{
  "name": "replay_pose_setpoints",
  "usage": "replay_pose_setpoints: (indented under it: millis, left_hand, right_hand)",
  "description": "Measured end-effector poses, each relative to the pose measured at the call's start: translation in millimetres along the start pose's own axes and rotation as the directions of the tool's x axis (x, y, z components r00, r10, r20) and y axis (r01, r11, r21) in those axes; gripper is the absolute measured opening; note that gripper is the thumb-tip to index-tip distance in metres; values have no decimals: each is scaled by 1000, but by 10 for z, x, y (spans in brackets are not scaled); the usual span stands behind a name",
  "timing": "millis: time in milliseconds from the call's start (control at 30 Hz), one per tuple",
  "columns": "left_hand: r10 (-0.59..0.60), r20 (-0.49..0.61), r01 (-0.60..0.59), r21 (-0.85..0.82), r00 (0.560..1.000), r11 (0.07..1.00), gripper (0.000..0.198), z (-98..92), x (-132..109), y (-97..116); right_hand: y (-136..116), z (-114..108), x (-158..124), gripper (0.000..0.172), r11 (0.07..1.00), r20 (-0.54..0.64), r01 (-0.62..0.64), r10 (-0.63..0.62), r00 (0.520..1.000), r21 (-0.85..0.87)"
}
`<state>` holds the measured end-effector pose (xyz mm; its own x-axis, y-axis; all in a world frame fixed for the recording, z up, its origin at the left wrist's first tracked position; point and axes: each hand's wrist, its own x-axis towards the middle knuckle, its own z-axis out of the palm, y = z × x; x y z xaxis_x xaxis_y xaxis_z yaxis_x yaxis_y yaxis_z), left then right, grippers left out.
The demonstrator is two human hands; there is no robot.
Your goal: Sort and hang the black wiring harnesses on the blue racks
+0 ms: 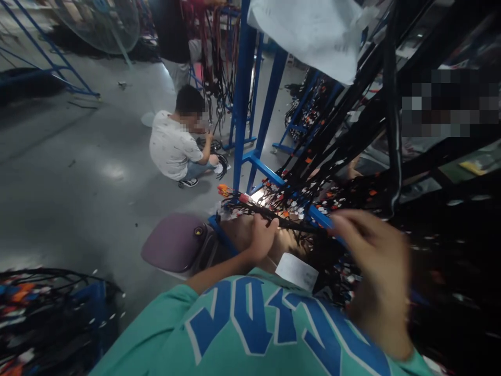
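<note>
My left hand [263, 237] is closed around a black wire harness [293, 224], near the end where its branches fan out. Orange, red and white connectors [224, 190] tip those branches, pointing away to the left. On the other side, my right hand [371, 256] is raised near the blue frame bar [319, 215], smeared by motion. Its fingers are too blurred to show whether they hold anything. Below the harness, a white paper label [296, 271] lies close to my shirt.
Many black harnesses [332, 141] hang from a blue rack [243, 104] ahead and right. A purple-lidded bin [174, 243] stands left. Beyond it a person in a white shirt [174, 143] crouches. More harnesses [50, 318] lie lower left; a fan [97, 21] stands behind.
</note>
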<state>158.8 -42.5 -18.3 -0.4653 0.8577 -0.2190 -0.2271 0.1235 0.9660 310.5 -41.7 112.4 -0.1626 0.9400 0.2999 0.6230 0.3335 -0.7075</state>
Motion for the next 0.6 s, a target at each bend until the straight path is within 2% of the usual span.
replay_pose_setpoints:
  millis: [67, 167, 200, 267, 300, 367, 467, 533, 600]
  left_hand:
    - [64, 0, -63, 45, 998, 997, 24, -7, 31, -20]
    - [136, -26, -135, 53, 990, 989, 26, 0, 69, -2]
    - [152, -41, -150, 50, 988, 987, 27, 2, 73, 7]
    - [165, -51, -164, 29, 985, 986, 29, -5, 67, 13]
    - [167, -48, -166, 8, 985, 986, 29, -15, 57, 8]
    - [170, -30, -171, -45, 985, 984, 31, -41, 32, -21]
    - [167, 14, -165, -69, 986, 984, 32, -83, -5, -87]
    - [173, 46, -172, -32, 984, 985, 31, -109, -19, -118]
    - [181, 92, -179, -27, 979, 983, 30, -136, -28, -124]
  right_hand:
    - [-98, 497, 279, 28, 993, 242, 100, -112, 964, 61]
    - [-153, 1190, 602, 57, 981, 411, 191, -190, 892, 39]
    - [-148, 1357, 663, 57, 983, 436, 181, -172, 883, 20]
    - [-107, 1564, 724, 35, 990, 437, 129, -141, 888, 57]
    - [-74, 1611, 735, 23, 989, 417, 73, -122, 901, 132]
    - [4, 1625, 741, 24, 924, 385, -91, -64, 921, 371]
    - [103, 1552, 735, 33, 686, 433, -312, -5, 901, 658]
    - [137, 1497, 723, 35, 591, 464, -351, -45, 885, 727]
    - [148, 1448, 698, 35, 570, 463, -333, -94, 881, 751]
